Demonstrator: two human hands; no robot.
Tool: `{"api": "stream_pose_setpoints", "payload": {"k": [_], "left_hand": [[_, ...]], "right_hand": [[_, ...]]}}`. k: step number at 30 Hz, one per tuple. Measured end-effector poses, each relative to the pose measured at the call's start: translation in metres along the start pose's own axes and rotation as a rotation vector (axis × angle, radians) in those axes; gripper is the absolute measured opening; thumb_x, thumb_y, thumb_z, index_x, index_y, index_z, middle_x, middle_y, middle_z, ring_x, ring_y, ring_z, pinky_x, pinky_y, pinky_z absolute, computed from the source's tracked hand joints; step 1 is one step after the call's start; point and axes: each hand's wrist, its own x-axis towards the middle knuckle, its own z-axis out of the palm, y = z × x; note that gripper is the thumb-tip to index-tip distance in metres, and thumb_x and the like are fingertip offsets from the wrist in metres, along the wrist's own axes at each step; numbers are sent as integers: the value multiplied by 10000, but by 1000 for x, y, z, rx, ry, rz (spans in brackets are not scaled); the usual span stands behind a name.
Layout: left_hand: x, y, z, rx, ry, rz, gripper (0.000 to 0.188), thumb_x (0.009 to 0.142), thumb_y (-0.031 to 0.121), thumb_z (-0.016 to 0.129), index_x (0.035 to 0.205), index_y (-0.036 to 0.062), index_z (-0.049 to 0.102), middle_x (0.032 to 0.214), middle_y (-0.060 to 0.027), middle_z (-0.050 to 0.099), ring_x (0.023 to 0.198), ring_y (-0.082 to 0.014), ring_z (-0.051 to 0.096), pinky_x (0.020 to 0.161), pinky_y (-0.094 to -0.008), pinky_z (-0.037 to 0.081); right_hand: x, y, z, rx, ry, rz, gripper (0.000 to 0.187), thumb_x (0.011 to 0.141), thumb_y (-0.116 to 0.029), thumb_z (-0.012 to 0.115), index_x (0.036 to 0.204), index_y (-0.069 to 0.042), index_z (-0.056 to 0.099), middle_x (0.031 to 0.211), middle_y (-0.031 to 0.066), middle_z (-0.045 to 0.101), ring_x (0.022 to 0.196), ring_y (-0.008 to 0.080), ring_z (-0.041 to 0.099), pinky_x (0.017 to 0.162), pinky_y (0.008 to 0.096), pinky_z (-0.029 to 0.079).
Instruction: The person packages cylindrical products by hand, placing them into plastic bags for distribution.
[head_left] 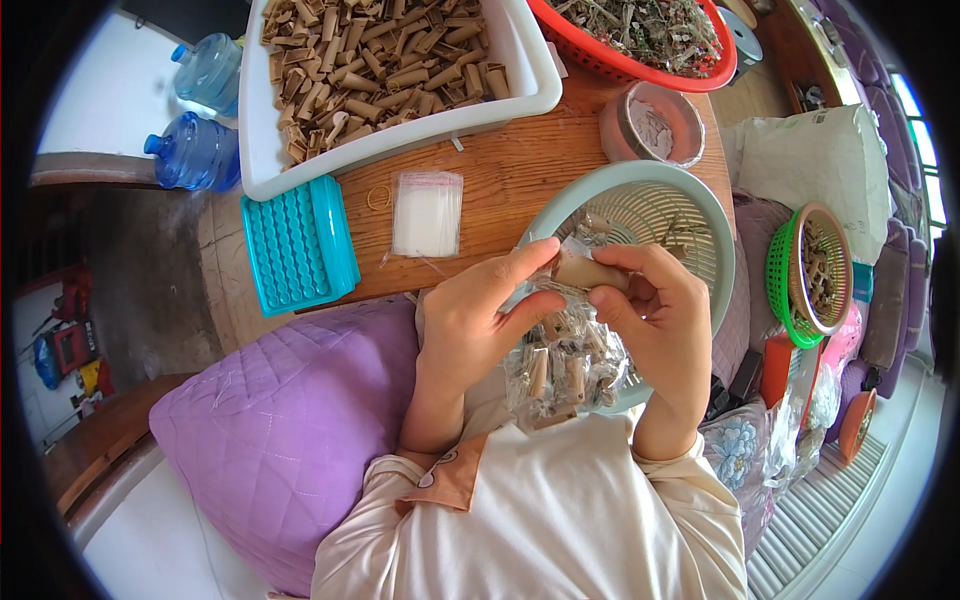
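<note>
A short tan tube (592, 272), with clear plastic film (574, 244) at its left end, is held level between both my hands. My left hand (478, 310) pinches the film end between thumb and fingers. Around the tube's other end close the thumb and fingers of my right hand (662, 312). Just below them, a heap of small clear bags (570, 372) with similar tan pieces and dry bits inside lies against a pale grey-green colander (722, 265). My forearms hide part of its near side.
Loose tan pieces fill a white tub (545, 90) on the wooden table (520, 165). Nearby are a teal moulded tray (295, 250), flat clear bags (427, 215), a rubber band (379, 197), a pink round container (650, 130) and a red basket (600, 62) of dried plants. A purple quilted cushion (300, 420) sits left.
</note>
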Motion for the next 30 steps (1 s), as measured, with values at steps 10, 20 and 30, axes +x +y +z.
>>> {"api": "stream_pose_setpoints", "payload": {"k": [10, 20, 30], "left_hand": [[2, -1, -5, -201, -197, -205, 454, 633, 82, 754, 1051, 25, 586, 919, -107, 644, 834, -177, 634, 732, -276, 511], [-3, -3, -9, -789, -189, -527, 595, 659, 5, 743, 1185, 7, 466, 986, -136, 609, 878, -177, 611, 804, -297, 501], [-3, -8, -3, -983, -28, -488, 612, 693, -56, 688, 1226, -13, 391, 1001, -165, 593, 903, -202, 605, 785, -295, 517]], "right_hand": [[6, -6, -3, -282, -69, -273, 223, 643, 42, 669, 855, -9, 621, 804, 68, 561, 649, 165, 578, 569, 250, 478], [14, 2, 4, -180, -154, -290, 268, 653, -90, 700, 905, -51, 621, 851, 70, 608, 746, 228, 585, 614, 297, 474], [13, 14, 14, -213, -216, -410, 318, 602, -124, 744, 889, -52, 626, 1222, 146, 455, 1076, 330, 456, 886, 408, 387]]}}
